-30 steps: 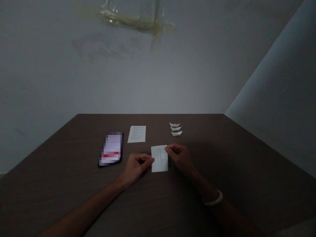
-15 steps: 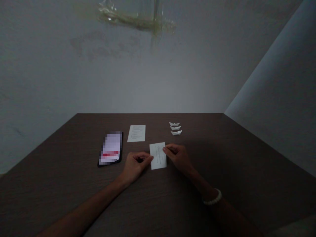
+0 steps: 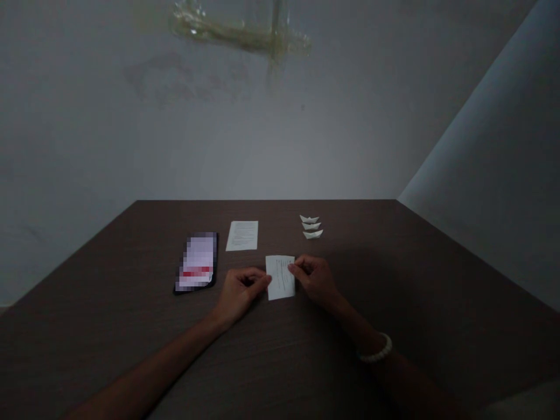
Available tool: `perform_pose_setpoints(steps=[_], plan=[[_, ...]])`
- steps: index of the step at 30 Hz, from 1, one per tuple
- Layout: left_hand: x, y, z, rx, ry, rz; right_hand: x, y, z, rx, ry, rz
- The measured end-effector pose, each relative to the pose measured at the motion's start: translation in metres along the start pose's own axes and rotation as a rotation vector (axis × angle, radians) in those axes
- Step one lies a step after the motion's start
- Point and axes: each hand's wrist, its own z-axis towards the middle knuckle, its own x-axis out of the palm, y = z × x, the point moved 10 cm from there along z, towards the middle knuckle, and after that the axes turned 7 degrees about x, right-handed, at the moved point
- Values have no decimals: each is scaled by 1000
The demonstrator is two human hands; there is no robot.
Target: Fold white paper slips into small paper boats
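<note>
A small sheet of printed white paper (image 3: 280, 281) is held between my two hands, just above or on the table; I cannot tell which. My left hand (image 3: 240, 291) pinches its left edge between thumb and fingers. At the upper right edge, my right hand (image 3: 315, 280) grips the sheet in the same way, with the thumb on top. Lines of print run across the side facing me. Beyond the right hand, three small folded paper boats (image 3: 311, 226) stand in a short column.
Other printed paper (image 3: 242, 235) lies flat behind my left hand. A phone (image 3: 196, 262) with a lit, blurred screen rests to the left. The dark brown table (image 3: 109, 274) meets a stained grey wall (image 3: 271, 146) at the back.
The sheet's top edge has turned slightly and sits a little lower at the right, and its surface looks more bent. Both hands are almost where they were.
</note>
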Motion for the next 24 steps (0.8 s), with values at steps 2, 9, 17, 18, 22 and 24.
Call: perform_pose_setpoints(steps=[2,9,17,18,22,24], plan=[[-1,2,0,-13,-9,-13,0,1,0,-9,15,6],[-17,5,1,17,-169,23,11,0,-1,0,128,-1],[-20,-1,1,30,-184,116,14,-2,-1,9,138,18],[-19,-2,2,35,-177,127,12,-3,-1,10,118,26],[-11,-2,4,36,-106,178,5,-4,1,-9,33,-35],[-8,0,5,28,-71,209,3,-4,2,-32,7,-140]])
